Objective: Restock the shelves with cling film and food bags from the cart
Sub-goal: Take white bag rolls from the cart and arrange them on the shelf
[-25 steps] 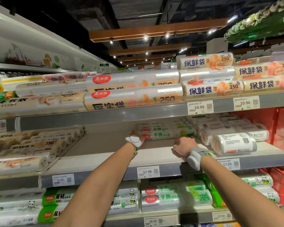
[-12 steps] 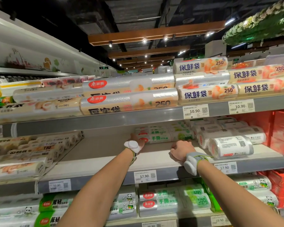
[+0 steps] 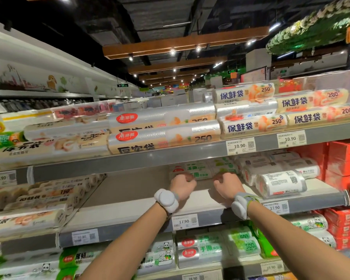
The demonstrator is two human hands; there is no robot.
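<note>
Green-and-white rolls of food bags (image 3: pixel 202 168) lie stacked at the back of the middle shelf (image 3: pixel 133 207). My left hand (image 3: pixel 182 185) and my right hand (image 3: pixel 228 185) reach in side by side, each with a white wrist device. Their curled fingers meet the front of the lowest roll, left hand near its left part, right hand near its right part. The image is blurred there, so the grip itself is not sharp. White rolls with printed labels (image 3: pixel 281 183) lie just right of my right hand. No cart is in view.
The middle shelf is bare to the left of my hands as far as the beige rolls (image 3: pixel 34 201). The top shelf (image 3: pixel 170 156) carries long rolls close above my hands. Red boxes (image 3: pixel 343 164) fill the right end. More green rolls (image 3: pixel 216 247) sit below.
My right hand left the shelf front and moved in toward the green rolls. My left hand drew back and right, so both hands now sit close together at the lowest roll.
</note>
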